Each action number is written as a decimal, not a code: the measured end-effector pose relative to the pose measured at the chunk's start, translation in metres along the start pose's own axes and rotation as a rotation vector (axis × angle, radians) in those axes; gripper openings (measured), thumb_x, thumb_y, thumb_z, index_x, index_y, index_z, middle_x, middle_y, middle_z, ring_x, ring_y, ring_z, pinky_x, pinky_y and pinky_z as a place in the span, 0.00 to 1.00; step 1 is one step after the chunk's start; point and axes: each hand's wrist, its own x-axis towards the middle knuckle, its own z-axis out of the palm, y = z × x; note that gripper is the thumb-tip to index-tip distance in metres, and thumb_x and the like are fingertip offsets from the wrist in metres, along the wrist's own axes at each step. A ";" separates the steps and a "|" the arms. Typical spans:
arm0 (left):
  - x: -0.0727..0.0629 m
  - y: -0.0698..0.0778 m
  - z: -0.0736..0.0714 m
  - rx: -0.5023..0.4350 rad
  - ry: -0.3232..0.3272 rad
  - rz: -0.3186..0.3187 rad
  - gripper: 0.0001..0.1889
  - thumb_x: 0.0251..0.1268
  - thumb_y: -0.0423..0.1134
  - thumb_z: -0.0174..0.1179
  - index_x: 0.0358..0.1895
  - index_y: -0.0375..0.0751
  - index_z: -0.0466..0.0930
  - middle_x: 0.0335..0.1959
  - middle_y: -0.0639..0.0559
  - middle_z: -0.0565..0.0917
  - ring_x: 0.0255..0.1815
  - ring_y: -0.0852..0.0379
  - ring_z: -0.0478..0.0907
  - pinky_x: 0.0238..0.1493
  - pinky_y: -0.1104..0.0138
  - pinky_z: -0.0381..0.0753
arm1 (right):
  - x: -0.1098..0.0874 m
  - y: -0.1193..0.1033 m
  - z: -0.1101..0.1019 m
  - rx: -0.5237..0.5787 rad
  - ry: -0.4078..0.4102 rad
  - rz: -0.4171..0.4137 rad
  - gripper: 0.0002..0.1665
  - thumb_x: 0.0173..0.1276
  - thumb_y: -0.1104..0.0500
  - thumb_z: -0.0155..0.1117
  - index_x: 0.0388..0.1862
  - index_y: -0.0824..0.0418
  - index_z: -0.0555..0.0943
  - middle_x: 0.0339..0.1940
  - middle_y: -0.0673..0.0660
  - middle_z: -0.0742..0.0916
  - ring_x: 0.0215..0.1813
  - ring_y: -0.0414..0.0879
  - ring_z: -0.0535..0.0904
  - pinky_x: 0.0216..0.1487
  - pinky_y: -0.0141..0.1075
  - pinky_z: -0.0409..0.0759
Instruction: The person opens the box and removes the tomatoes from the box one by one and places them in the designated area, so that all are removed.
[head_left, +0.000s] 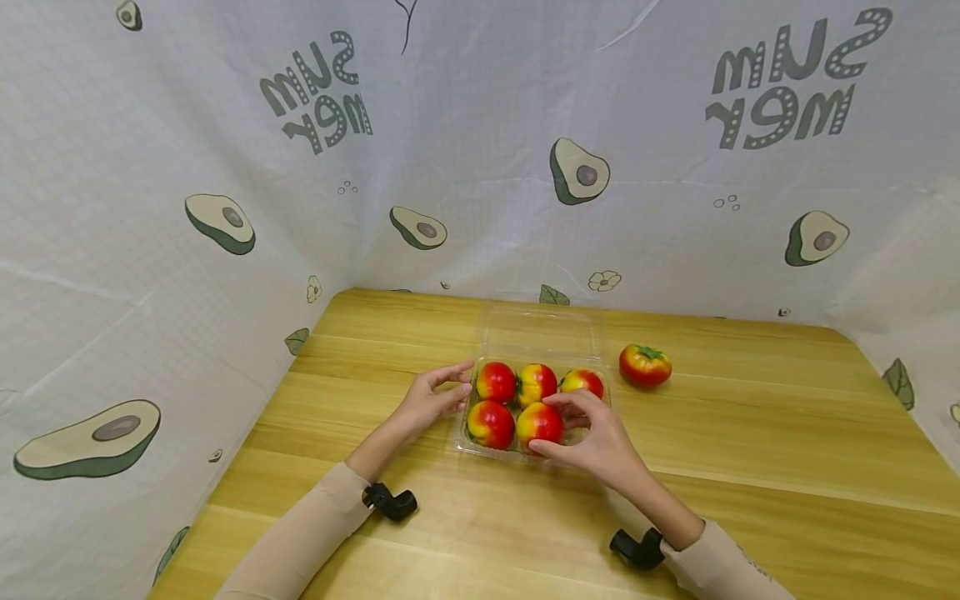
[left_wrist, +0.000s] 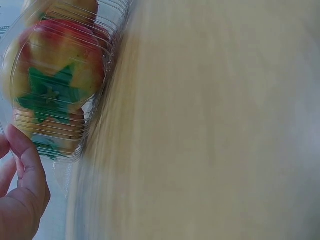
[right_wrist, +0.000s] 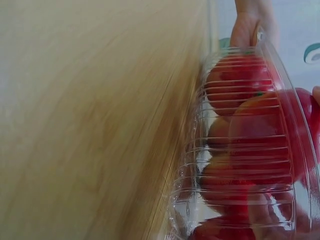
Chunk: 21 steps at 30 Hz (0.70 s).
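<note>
Yellow wooden table (head_left: 480, 533) — right hand (head_left: 594, 433) pinching round red-yellow fruit (head_left: 537, 423); left hand (head_left: 429, 402), loosely spread, should steady clear plastic box (head_left: 542, 333).

From here, the container (head_left: 480, 450) sits on the bench (head_left: 765, 433), its lid (head_left: 542, 329) folded back behind it, the cloth (head_left: 487, 150) hanging beyond. Five fruits (head_left: 536, 384) show inside, three behind two. A loose fruit (head_left: 645, 367) lies right of them. Left fingers (head_left: 450, 372) are at the container's left edge; right fingers (head_left: 573, 399) are round the front-right fruit (head_left: 538, 423).
</note>
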 end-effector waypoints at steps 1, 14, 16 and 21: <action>0.000 0.000 0.000 -0.001 0.001 -0.001 0.25 0.71 0.31 0.61 0.70 0.38 0.72 0.53 0.40 0.76 0.33 0.59 0.78 0.37 0.74 0.83 | 0.000 0.000 0.000 0.001 -0.001 -0.001 0.31 0.47 0.57 0.86 0.51 0.61 0.82 0.47 0.53 0.85 0.42 0.50 0.81 0.46 0.49 0.85; -0.001 0.000 0.000 -0.019 -0.012 0.000 0.25 0.72 0.31 0.60 0.70 0.38 0.72 0.53 0.40 0.75 0.33 0.60 0.78 0.39 0.74 0.84 | -0.001 0.001 -0.002 0.021 -0.029 -0.013 0.31 0.50 0.56 0.85 0.53 0.59 0.82 0.47 0.54 0.83 0.42 0.51 0.83 0.45 0.48 0.86; -0.001 0.000 0.000 -0.019 -0.014 0.001 0.25 0.72 0.31 0.60 0.70 0.38 0.71 0.53 0.40 0.75 0.34 0.60 0.78 0.39 0.74 0.83 | -0.001 0.001 -0.003 0.021 -0.033 -0.015 0.32 0.49 0.56 0.85 0.53 0.59 0.82 0.47 0.54 0.83 0.41 0.51 0.83 0.45 0.48 0.86; 0.000 -0.001 0.000 -0.016 -0.013 0.001 0.25 0.72 0.32 0.61 0.71 0.39 0.72 0.54 0.40 0.75 0.33 0.60 0.78 0.39 0.74 0.83 | -0.001 0.002 -0.002 0.012 -0.047 -0.011 0.36 0.46 0.55 0.87 0.53 0.61 0.81 0.49 0.55 0.83 0.42 0.51 0.82 0.46 0.48 0.86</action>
